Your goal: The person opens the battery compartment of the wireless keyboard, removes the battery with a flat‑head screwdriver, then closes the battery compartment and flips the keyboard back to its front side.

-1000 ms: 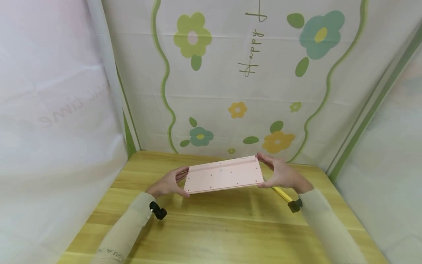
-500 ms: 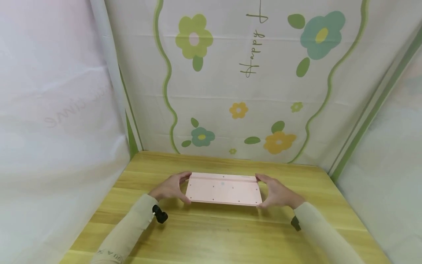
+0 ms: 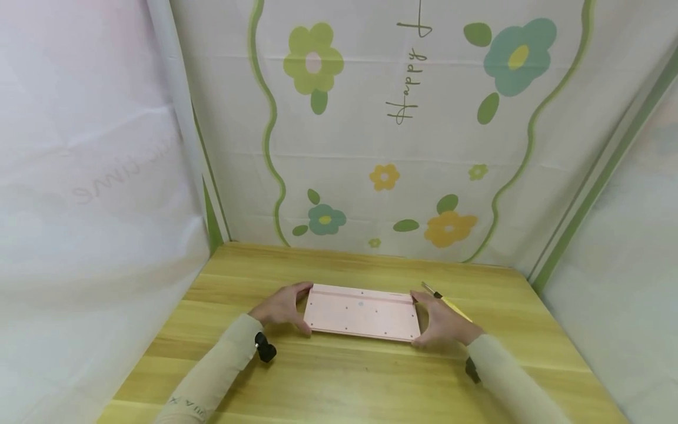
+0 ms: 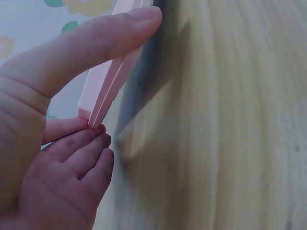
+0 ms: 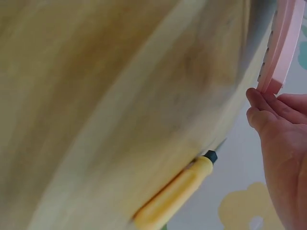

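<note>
A pink keyboard [image 3: 361,318] lies face down between my two hands, its flat underside with several small screws turned up. My left hand [image 3: 283,307] grips its left end, thumb on the near edge and fingers at the far corner. The right hand [image 3: 446,321] holds the opposite end the same way. In the left wrist view, the end of the keyboard [image 4: 106,86] rests against the fingertips, and its shadow falls on the table alongside. Keys show as a notched edge on the table side of the keyboard [image 5: 283,45] in the right wrist view.
A screwdriver [image 3: 457,308] with a yellow handle and black collar lies on the wooden table [image 3: 318,383] just beyond my right hand, partly hidden by it. Fabric walls stand on both sides, and a flower-printed curtain [image 3: 344,129] hangs behind the table's back edge.
Both hands have lowered the keyboard toward the table and nearer to me. Its earlier tilt, right end up, has levelled out. The screwdriver's shaft now shows past the right hand.
</note>
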